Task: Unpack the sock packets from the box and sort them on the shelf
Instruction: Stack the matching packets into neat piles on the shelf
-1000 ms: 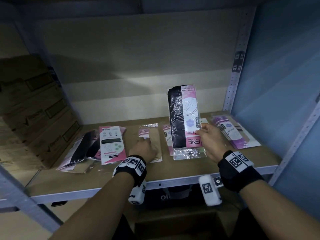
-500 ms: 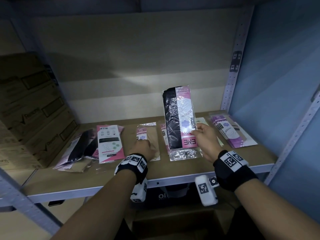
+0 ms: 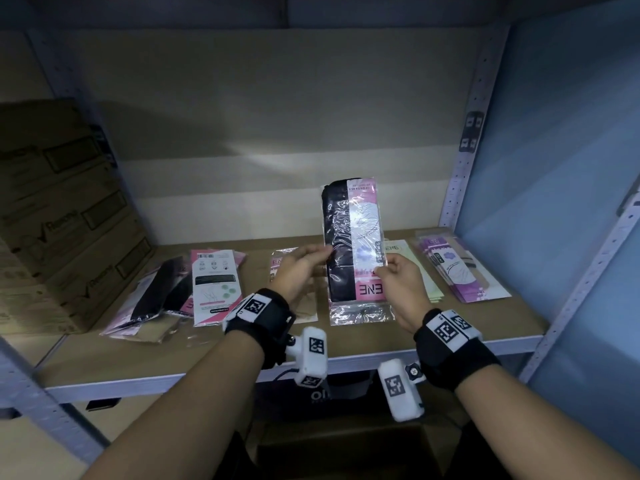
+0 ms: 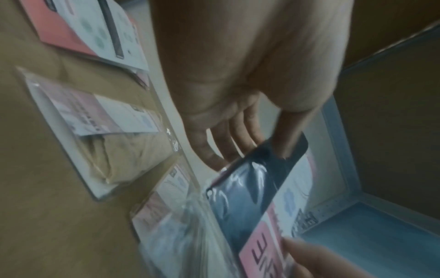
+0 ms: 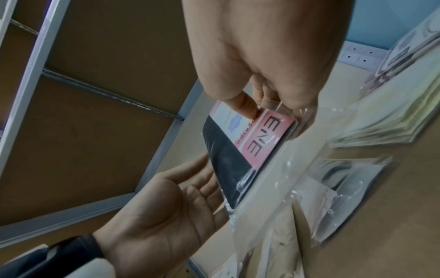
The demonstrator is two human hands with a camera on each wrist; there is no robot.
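Observation:
A sock packet (image 3: pixel 341 244), black with a pink and white card, stands upright over the shelf board (image 3: pixel 242 351). My right hand (image 3: pixel 384 266) pinches its right edge, thumb on the card (image 5: pixel 245 107). My left hand (image 3: pixel 322 252) takes its left edge, with the thumb (image 4: pixel 291 137) on the front and the fingers (image 4: pixel 228 148) behind. Sorted packets lie flat: black ones (image 3: pixel 156 292), a pink and white one (image 3: pixel 214 289), a beige one (image 3: pixel 278 268) partly hidden by my left hand, a pale stack (image 3: pixel 415 271) and a purple stack (image 3: pixel 457 268).
Stacked cardboard boxes (image 3: pixel 52 220) fill the shelf's left end. A perforated metal upright (image 3: pixel 464 150) and a blue wall (image 3: pixel 571 202) close the right side. Below the shelf edge sits a dark open box (image 3: pixel 346 445).
My left hand has lifted off the beige packet and moved right to the upright packet's left edge. The right hand still holds the packet, which has shifted slightly left.

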